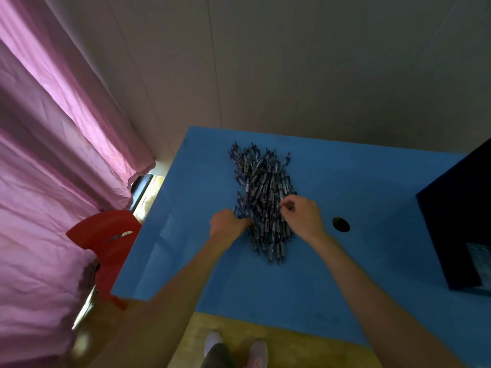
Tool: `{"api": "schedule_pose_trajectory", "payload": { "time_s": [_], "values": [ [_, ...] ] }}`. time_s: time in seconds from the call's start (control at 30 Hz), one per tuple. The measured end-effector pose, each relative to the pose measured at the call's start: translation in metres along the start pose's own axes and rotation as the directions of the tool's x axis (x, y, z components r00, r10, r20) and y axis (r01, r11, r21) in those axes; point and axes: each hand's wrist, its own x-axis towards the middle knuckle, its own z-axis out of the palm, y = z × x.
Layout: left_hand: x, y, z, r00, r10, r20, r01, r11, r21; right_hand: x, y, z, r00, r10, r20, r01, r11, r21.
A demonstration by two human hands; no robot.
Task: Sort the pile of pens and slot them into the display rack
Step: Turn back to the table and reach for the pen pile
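At the bottom of the frame two shoes stand on a yellowish floor, just below the near edge of the blue tabletop. Both bare forearms reach up over it to the pile of pens lying at centre frame. The left hand has its fingers curled into the pile's left edge, gripping pens there. The right hand pinches what seems to be a single pen at the pile's right side, though blur makes that uncertain. Right of that hand is a round hole in the tabletop. A dark box stands at the right edge. At left are a red chair and pink curtain.
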Motion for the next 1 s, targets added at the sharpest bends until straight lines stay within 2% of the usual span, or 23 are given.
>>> {"api": "schedule_pose_trajectory", "payload": {
  "time_s": [0.13,0.3,0.5,0.6,0.7,0.77,0.83,1.0],
  "values": [
    [-0.007,0.001,0.0,0.999,-0.019,-0.049,0.022,0.998,0.058,-0.003,0.0,0.002,1.0,-0.003,0.012,0.003,1.0,-0.001],
    [-0.013,0.002,0.004,0.994,0.033,-0.107,-0.014,0.984,0.176,-0.009,0.004,0.006,1.0,-0.002,0.026,0.003,1.0,-0.027],
    [-0.011,0.0,-0.003,0.99,0.027,-0.14,0.001,0.981,0.196,-0.01,0.004,0.005,1.0,0.003,0.022,-0.003,1.0,-0.008],
    [-0.001,-0.006,-0.007,0.98,0.031,-0.195,-0.014,0.996,0.084,-0.007,0.003,0.001,1.0,-0.008,-0.007,0.008,1.0,0.004],
    [0.009,-0.004,-0.009,0.985,0.062,-0.159,-0.097,0.97,-0.223,-0.005,0.001,-0.002,1.0,0.002,-0.018,-0.002,1.0,0.018],
    [0.01,0.003,-0.01,0.991,0.074,-0.11,-0.108,0.932,-0.345,-0.003,0.0,-0.003,1.0,0.005,-0.022,-0.004,1.0,0.021],
    [0.013,0.011,-0.009,0.998,0.028,-0.057,-0.047,0.926,-0.373,-0.001,0.0,-0.003,1.0,-0.001,-0.024,0.001,1.0,0.021],
    [0.022,0.014,-0.001,0.997,-0.067,0.024,0.071,0.956,-0.285,0.003,0.0,-0.006,1.0,-0.01,-0.027,0.01,1.0,0.012]
  ]
}}
